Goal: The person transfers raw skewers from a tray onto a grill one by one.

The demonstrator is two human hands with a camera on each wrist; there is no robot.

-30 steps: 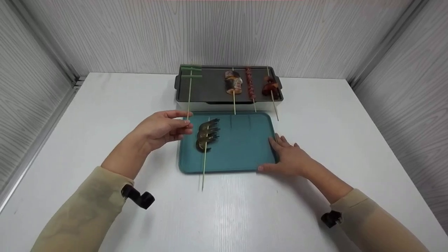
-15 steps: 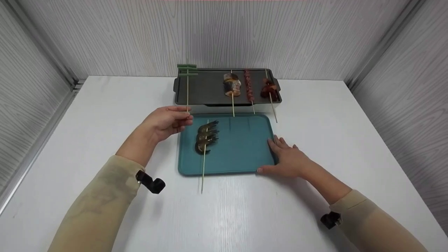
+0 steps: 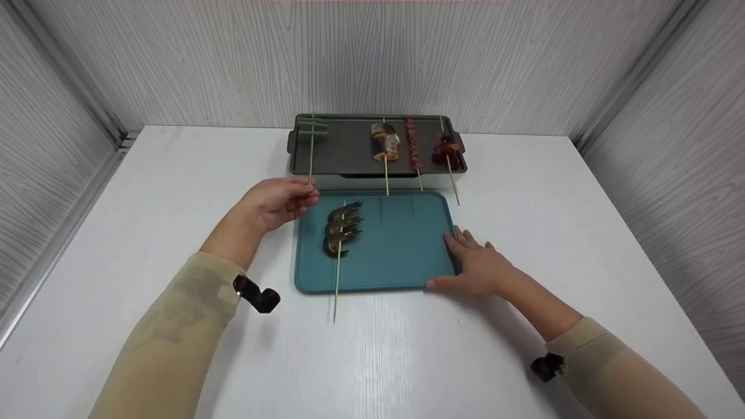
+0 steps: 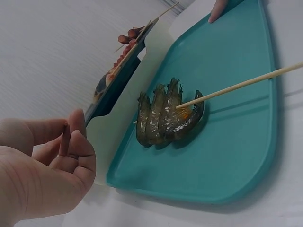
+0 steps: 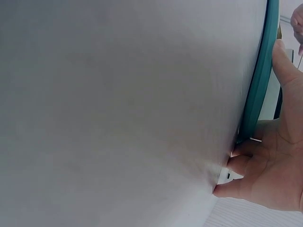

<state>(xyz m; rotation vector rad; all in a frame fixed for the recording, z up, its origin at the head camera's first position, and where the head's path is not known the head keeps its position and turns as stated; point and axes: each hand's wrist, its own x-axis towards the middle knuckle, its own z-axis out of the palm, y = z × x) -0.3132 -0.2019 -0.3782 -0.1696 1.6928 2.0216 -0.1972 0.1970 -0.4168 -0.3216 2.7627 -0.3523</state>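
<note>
My left hand point(image 3: 273, 203) pinches the stick end of a skewer of green vegetable pieces point(image 3: 312, 131) between thumb and fingers. Its green pieces are over the left end of a dark grill pan point(image 3: 346, 145); whether they touch it I cannot tell. In the left wrist view the stick shows only as a short dark piece at the fingertips. A shrimp skewer point(image 3: 342, 230) lies on the left of a teal tray point(image 3: 401, 256), stick past the near edge. My right hand point(image 3: 480, 267) rests spread at the tray's near right corner, thumb against the rim.
On the pan's right half lie a fish skewer point(image 3: 385, 144), a thin skewer of small red pieces point(image 3: 412, 145) and a skewer of dark reddish-brown pieces point(image 3: 446, 152). Their sticks overhang the pan's front. A white wall point(image 3: 372, 58) stands behind.
The green vegetable skewer first shifts slightly left and away, then comes down, its pieces now appearing within the pan's outline. My left hand has moved slightly forward. The right hand stays at the tray.
</note>
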